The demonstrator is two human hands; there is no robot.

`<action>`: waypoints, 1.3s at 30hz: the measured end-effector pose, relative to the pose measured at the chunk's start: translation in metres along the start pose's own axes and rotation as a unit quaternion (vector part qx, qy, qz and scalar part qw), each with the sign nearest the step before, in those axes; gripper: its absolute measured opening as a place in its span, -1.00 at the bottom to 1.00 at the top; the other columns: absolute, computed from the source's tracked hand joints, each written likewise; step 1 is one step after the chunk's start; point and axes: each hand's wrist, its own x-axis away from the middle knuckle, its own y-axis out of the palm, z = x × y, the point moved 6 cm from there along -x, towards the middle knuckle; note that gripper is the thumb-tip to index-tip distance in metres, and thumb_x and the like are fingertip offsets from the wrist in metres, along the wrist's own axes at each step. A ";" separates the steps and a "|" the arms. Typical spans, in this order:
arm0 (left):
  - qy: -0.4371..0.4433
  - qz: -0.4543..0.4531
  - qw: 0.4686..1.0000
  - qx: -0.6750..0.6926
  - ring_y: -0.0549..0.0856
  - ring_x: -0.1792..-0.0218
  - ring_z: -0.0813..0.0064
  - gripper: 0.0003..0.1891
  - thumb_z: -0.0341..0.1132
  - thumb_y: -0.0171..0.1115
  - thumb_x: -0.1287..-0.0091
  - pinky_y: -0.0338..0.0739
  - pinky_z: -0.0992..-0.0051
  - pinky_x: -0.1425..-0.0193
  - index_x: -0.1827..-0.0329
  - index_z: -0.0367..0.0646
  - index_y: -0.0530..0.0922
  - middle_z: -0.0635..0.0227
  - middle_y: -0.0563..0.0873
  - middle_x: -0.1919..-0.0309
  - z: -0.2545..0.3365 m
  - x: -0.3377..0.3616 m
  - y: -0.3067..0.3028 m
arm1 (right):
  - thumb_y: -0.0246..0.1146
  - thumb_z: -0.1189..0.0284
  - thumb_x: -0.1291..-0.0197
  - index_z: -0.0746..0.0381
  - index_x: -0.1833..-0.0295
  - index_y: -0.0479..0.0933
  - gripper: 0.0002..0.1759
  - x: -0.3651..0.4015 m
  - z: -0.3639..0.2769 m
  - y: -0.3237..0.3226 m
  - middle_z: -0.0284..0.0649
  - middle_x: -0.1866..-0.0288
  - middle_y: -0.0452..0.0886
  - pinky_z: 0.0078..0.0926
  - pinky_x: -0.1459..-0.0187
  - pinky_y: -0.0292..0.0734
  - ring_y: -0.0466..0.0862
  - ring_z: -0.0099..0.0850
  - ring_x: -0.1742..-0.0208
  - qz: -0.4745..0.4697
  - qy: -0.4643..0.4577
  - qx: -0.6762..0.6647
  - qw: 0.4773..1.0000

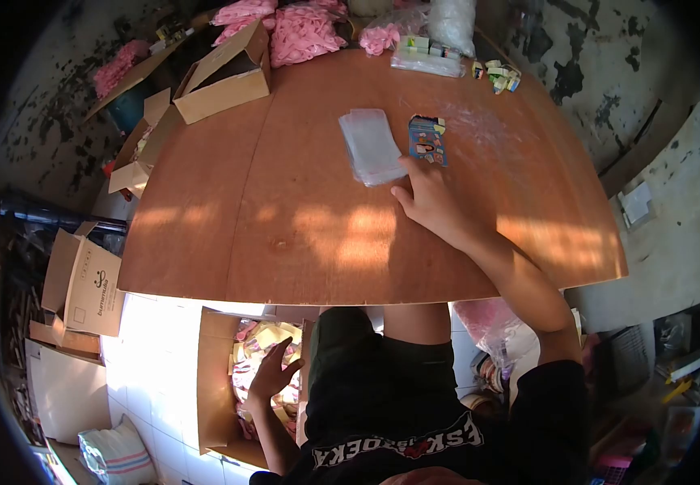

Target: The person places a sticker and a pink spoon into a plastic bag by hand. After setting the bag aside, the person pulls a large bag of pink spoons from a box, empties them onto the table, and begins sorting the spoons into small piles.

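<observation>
My right hand (433, 198) reaches over the brown wooden table, its index fingertip right at the edge of a stack of clear plastic bags (368, 145) and its thumb held apart. Just beyond that hand lies a small stack of blue printed cards (427, 143). Below the table's front edge, my left hand (273, 374) hovers over an open cardboard box (219, 380) with its fingers spread and nothing held. Many small pink and cream packets (273, 335) fill this box.
Bags of pink items (305, 36) line the table's far edge, beside an open carton (224, 77). Small boxes on a clear pack (427, 58) and loose small cartons (502, 77) sit at back right. Another cardboard box (91, 283) stands left of the table.
</observation>
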 end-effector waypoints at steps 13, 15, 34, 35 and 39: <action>0.369 -0.164 0.913 0.062 0.53 -0.31 0.07 -0.44 -0.32 0.31 -0.35 0.43 0.27 -0.36 -0.39 -0.22 0.38 0.05 0.52 -0.30 0.192 0.017 -0.011 | 0.30 0.41 -0.19 0.20 0.33 0.60 -0.90 -0.007 0.021 0.017 -0.18 0.32 0.66 -0.17 0.27 0.57 0.65 -0.16 0.25 0.087 -0.059 -0.012 0.994; 0.373 -0.177 0.907 0.079 0.50 -0.33 0.08 -0.45 -0.34 0.30 -0.35 0.39 0.26 -0.39 -0.39 -0.23 0.38 0.05 0.52 -0.30 0.197 0.021 -0.012 | 0.30 0.41 -0.19 0.20 0.34 0.60 -0.89 -0.008 0.021 0.018 -0.18 0.32 0.66 -0.17 0.27 0.57 0.65 -0.15 0.27 0.085 -0.058 -0.019 0.995; 0.114 0.317 0.737 0.586 0.69 -0.02 0.12 -0.33 0.15 -0.09 -0.52 0.69 0.19 0.02 -0.42 -0.25 0.26 0.00 0.54 -0.21 0.043 -0.036 -0.089 | 0.30 0.37 -0.19 0.26 0.13 0.58 -0.79 0.002 0.007 0.006 -0.04 0.20 0.63 -0.11 0.17 0.59 0.64 -0.07 0.14 0.016 -0.062 -0.039 0.997; 0.140 0.369 0.700 0.595 0.67 -0.09 0.11 -0.32 0.14 -0.09 -0.52 0.68 0.15 0.00 -0.47 -0.22 0.20 0.01 0.50 -0.27 0.044 -0.040 -0.092 | 0.30 0.36 -0.20 0.26 0.11 0.59 -0.77 0.000 0.007 0.004 -0.04 0.20 0.63 -0.12 0.16 0.60 0.64 -0.07 0.13 0.011 -0.058 -0.041 0.997; 0.159 0.411 0.649 0.620 0.57 -0.24 0.11 -0.32 0.15 -0.09 -0.52 0.67 0.10 -0.04 -0.50 -0.17 0.15 0.07 0.39 -0.37 0.053 -0.045 -0.088 | 0.29 0.35 -0.21 0.26 0.08 0.59 -0.76 0.000 0.010 0.004 -0.05 0.19 0.63 -0.14 0.16 0.62 0.64 -0.07 0.12 -0.011 -0.032 -0.049 0.998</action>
